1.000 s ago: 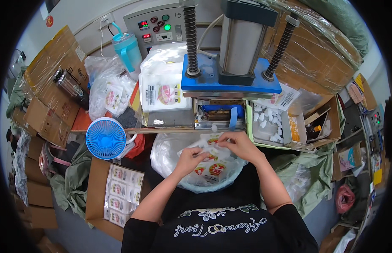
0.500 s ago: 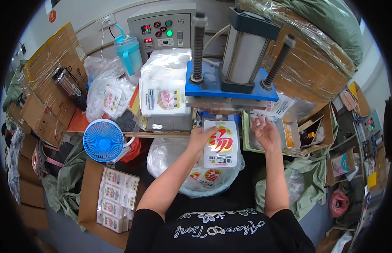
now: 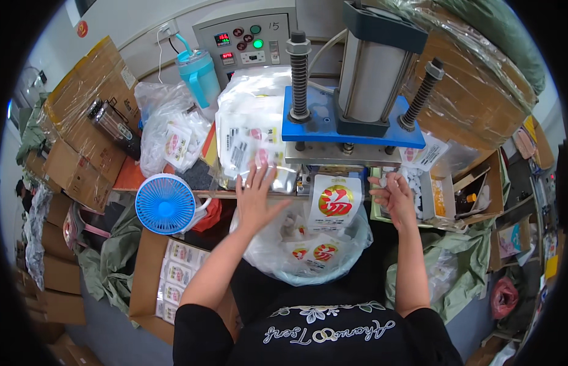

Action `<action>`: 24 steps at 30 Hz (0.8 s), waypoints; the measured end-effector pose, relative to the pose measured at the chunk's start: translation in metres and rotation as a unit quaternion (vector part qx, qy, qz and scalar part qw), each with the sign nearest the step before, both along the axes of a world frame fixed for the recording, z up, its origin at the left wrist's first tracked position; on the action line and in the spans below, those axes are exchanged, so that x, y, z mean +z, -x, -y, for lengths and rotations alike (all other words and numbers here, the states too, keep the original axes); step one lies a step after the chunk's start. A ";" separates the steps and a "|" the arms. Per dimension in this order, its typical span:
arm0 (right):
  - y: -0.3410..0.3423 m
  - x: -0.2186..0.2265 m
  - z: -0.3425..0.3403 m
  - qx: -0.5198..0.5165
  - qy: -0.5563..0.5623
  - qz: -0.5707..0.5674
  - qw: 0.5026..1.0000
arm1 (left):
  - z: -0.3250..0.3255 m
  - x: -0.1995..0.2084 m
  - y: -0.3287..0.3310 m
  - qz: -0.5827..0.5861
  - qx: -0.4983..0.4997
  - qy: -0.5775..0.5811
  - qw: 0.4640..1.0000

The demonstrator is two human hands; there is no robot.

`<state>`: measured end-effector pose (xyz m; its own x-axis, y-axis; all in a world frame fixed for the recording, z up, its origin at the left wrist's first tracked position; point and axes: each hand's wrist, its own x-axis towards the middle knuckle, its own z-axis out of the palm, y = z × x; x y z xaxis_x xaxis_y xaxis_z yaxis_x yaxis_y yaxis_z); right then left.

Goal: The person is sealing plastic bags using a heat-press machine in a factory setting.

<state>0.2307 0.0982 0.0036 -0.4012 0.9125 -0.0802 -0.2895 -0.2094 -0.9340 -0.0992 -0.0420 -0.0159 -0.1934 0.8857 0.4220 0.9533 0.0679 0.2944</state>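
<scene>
My left hand (image 3: 256, 198) is spread open, its fingertips over the near edge of a stack of printed white pouches (image 3: 232, 131). The top pouch there is blurred; whether my fingers touch it I cannot tell. To the right, my right hand (image 3: 395, 198) pinches a small whitish piece (image 3: 383, 182) beside the green-edged tray. Between my hands a white pouch with a red and yellow print (image 3: 334, 200) hangs in front of the press (image 3: 351, 119), above a clear plastic bag (image 3: 268, 253) with more pouches in it. No hand is on this pouch.
A blue fan (image 3: 166, 204) stands at the bench's left edge, near a turquoise mug (image 3: 199, 76). Below sits a carton (image 3: 146, 287) of packed pouches. Right of the press are small white pieces (image 3: 413, 186) and a box of orange bits (image 3: 439, 198). A control box (image 3: 250, 46) stands behind.
My left hand has let go of the printed pouch and moved left to the stack. The press's metal plate has come down from the blue plate. My right hand's fingers have closed together.
</scene>
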 end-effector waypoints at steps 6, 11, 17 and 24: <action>0.016 0.023 0.015 -0.011 -0.130 0.174 0.976 | 0.021 0.025 0.002 0.124 0.008 -0.150 0.981; 0.050 0.040 0.038 0.069 -0.272 0.204 0.938 | 0.034 0.033 -0.046 0.464 -0.033 -0.015 0.885; 0.073 0.036 0.061 0.219 -0.253 0.220 0.916 | 0.043 -0.017 -0.073 0.539 -0.087 0.028 0.837; 0.069 0.023 0.058 0.211 -0.144 0.132 0.958 | 0.035 -0.028 -0.087 0.612 -0.089 0.037 0.785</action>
